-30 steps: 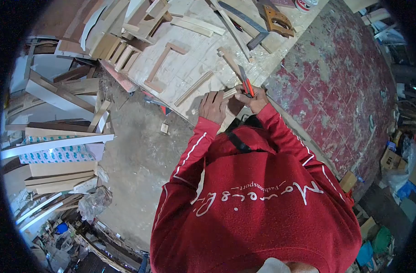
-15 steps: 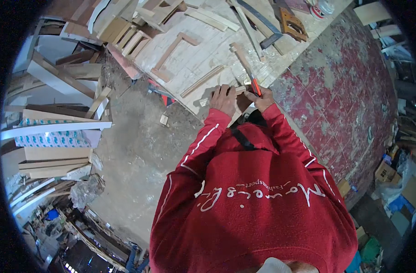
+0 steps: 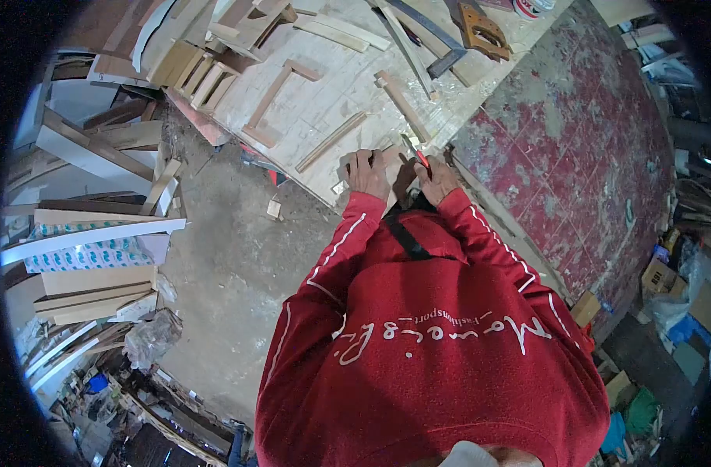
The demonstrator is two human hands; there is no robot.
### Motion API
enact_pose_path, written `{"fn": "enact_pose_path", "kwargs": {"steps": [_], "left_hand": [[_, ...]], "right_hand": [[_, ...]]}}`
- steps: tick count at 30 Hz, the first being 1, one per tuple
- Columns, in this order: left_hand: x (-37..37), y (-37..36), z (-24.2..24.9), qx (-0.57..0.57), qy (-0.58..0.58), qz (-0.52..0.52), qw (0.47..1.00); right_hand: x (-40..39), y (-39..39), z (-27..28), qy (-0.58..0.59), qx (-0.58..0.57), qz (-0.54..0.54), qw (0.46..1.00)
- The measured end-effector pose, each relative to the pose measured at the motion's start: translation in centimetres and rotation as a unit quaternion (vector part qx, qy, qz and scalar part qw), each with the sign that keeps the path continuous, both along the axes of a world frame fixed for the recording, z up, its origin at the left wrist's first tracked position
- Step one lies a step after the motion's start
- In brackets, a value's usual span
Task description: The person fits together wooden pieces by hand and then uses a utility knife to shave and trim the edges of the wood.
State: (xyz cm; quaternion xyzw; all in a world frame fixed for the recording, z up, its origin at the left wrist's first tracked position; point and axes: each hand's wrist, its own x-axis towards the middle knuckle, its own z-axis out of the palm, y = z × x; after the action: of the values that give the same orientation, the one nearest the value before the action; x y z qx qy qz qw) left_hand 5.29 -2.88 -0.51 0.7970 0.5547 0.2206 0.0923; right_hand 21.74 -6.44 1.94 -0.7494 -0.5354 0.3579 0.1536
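My right hand (image 3: 439, 180) is closed around a slim red utility knife (image 3: 422, 159), its thin pale end pointing up and left over the table edge. Close beside it, my left hand (image 3: 369, 173) has its fingers bent over a light wood strip (image 3: 391, 154) at the table's near edge; the fingers cover much of the strip. Beyond the knife lies a brown wood piece (image 3: 402, 105) with a short crosspiece at its far end. Past my left hand rest narrow wood strips (image 3: 330, 142) and an angled wood frame piece (image 3: 271, 101).
On the worktable (image 3: 324, 101) lie a handsaw (image 3: 484, 33), a dark metal square (image 3: 447, 61) and pale wood strips (image 3: 341, 33). A white tub (image 3: 533, 8) stands at the far corner. Stacked boards (image 3: 99, 148) fill the left side; a small wood block (image 3: 274, 208) lies on the floor.
The view has shifted, so the table sits slightly further left and up. My right hand has turned the knife; it now leans left, and its red body shows less. Both hands stay close together.
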Motion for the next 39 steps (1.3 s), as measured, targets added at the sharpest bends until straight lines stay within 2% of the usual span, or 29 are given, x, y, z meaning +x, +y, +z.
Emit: {"fn": "enact_pose_path", "kwargs": {"steps": [2,4,5,7,9,11,13,15,17,19,20,22,23,25,26,28,29,31,39], "left_hand": [[0.0,0.1,-0.4,-0.002,-0.002,-0.004,1.0],[0.1,0.0,-0.5,-0.004,0.016,0.008,1.0],[0.0,-0.1,-0.4,-0.004,0.016,0.008,1.0],[0.1,0.1,0.3,-0.019,0.006,-0.007,1.0],[0.3,0.2,1.3,-0.033,0.032,-0.003,0.999],[0.7,0.2,2.1,-0.05,0.062,0.002,0.997],[1.3,0.5,3.2,-0.144,-0.095,0.094,0.98],[1.6,1.1,4.7,-0.137,-0.091,0.102,0.981],[1.7,1.7,5.3,-0.133,-0.092,0.115,0.98],[1.1,2.7,5.3,0.027,-0.037,0.017,0.999],[0.9,2.9,5.3,0.029,-0.035,0.021,0.999],[1.0,3.2,5.5,-0.18,-0.116,0.156,0.964],[1.0,3.4,5.6,-0.178,-0.116,0.158,0.964],[1.1,3.9,6.4,-0.145,-0.192,0.175,0.955],[0.9,4.2,6.2,-0.142,-0.192,0.177,0.955],[0.5,4.9,5.9,-0.046,-0.136,0.104,0.984],[0.5,5.1,5.7,-0.045,-0.135,0.106,0.984],[0.9,5.2,6.6,-0.092,-0.062,0.124,0.986],[2.2,5.0,7.1,-0.106,-0.029,0.134,0.985]], "right_hand": [[0.2,0.2,0.3,-0.003,0.006,-0.017,1.0],[0.8,0.2,0.9,0.059,0.102,-0.055,0.991],[1.2,0.2,0.9,0.059,0.102,-0.055,0.992],[2.3,1.3,0.7,-0.031,0.112,-0.046,0.992],[3.1,3.2,0.4,-0.032,0.117,-0.031,0.992],[3.0,5.7,1.0,-0.105,0.12,-0.004,0.987],[2.3,7.6,1.5,-0.107,0.108,0.009,0.988],[1.9,9.0,1.6,-0.135,0.04,0.041,0.989],[2.2,9.5,0.8,-0.138,0.038,0.062,0.988],[2.6,9.6,0.8,-0.118,0.085,0.046,0.988],[2.9,9.6,0.8,-0.116,0.088,0.05,0.988],[3.7,9.3,2.2,-0.068,0.041,0.047,0.996],[4.0,8.9,2.6,-0.067,0.043,0.049,0.996],[4.5,8.1,3.2,-0.011,0.09,0.042,0.995],[4.9,7.7,3.4,-0.017,0.095,0.053,0.994],[5.5,7.0,4.0,-0.009,0.116,0.067,0.991],[5.7,6.8,4.2,-0.001,0.135,0.08,0.988],[6.1,6.4,4.5,-0.013,0.123,0.102,0.987],[7.2,6.0,4.6,-0.034,0.17,0.162,0.971]]}}
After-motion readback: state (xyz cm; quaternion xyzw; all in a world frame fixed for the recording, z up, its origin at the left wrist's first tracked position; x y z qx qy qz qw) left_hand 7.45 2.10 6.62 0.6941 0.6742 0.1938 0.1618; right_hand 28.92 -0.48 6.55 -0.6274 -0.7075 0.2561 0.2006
